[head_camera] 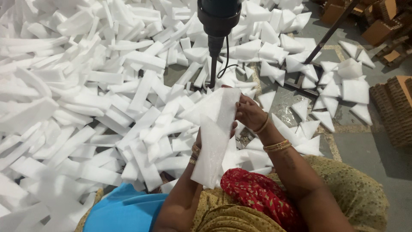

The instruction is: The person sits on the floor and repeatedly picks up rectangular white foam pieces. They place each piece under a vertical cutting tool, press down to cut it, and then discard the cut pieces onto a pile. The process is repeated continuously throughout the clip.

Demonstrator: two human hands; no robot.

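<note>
Foam is what both hands hold: a long white foam strip (214,137) raised upright just above the lap. The left hand (196,148) sits behind its lower half, mostly hidden, fingers wrapped round the strip's edge, wrist bent upward. The right hand (249,112) pinches the upper right edge between thumb and fingers, forearm angled in from the near right, bangles at the wrist. Near the body lie a red patterned cloth (253,193) and a blue cloth (124,210).

The strip's top end stands just below the dark tip of a hanging heat tool (216,25), whose cord loops down beside it. In my judgement, the right fingertips could brush that tip if the strip were pushed up, and the soft foam could buckle since it is gripped only at the edges.

Beyond, a heap of foam strips (86,94) covers the floor to the left and far side; triangular foam offcuts (330,94) scatter far right, near stacked brown cardboard pieces (395,103).
</note>
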